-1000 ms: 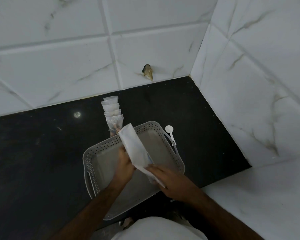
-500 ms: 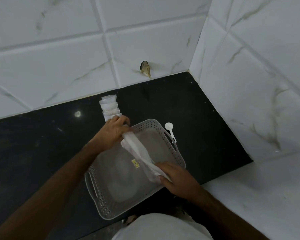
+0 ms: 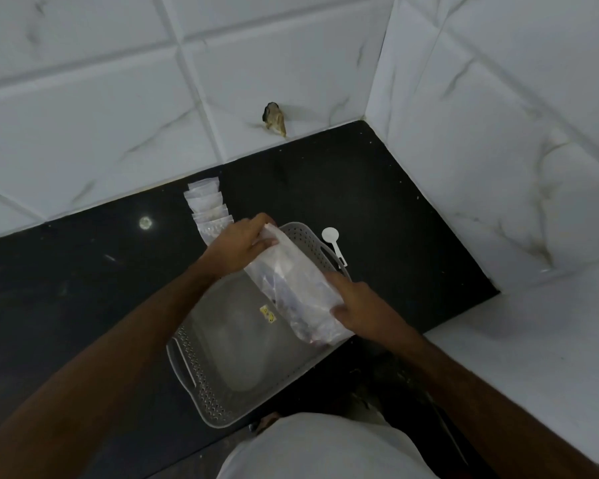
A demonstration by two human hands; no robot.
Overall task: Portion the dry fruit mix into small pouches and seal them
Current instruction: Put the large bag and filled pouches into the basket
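A black, glossy bench (image 3: 325, 188) runs from the left edge of the frame to a corner at the upper right, where white tiles with faint grey veining (image 3: 94, 108) rise behind it and along the right side; a lower white ledge (image 3: 533, 357) fills the lower right. A small round glint of light (image 3: 145, 223) shows on the dark surface at centre left, and a brownish chipped patch (image 3: 275, 119) marks the back tiles just above the bench at upper centre. A grey perforated tray (image 3: 201, 375) with slotted handles sits at the centre of the frame, a small yellow sticker (image 3: 268, 313) on its floor. Above the tray's right half, a long clear bag (image 3: 291, 281) slants from upper left to lower right, with dark contents dimly visible through the plastic; what they are cannot be made out. The left hand (image 3: 242, 245) grips the bag's upper end with curled fingers, and the right hand (image 3: 360, 305) holds its lower end, fingers wrapped round the side. Just behind the left hand, a row of small clear pouches (image 3: 206, 205) lies overlapping on the bench, reaching back towards the wall; the nearest ones are partly covered by that hand. A white plastic spoon (image 3: 333, 242) lies on the bench just beside the tray's upper right corner. Both forearms cross the lower part of the frame, and a pale garment (image 3: 319, 451) shows at the bottom centre.
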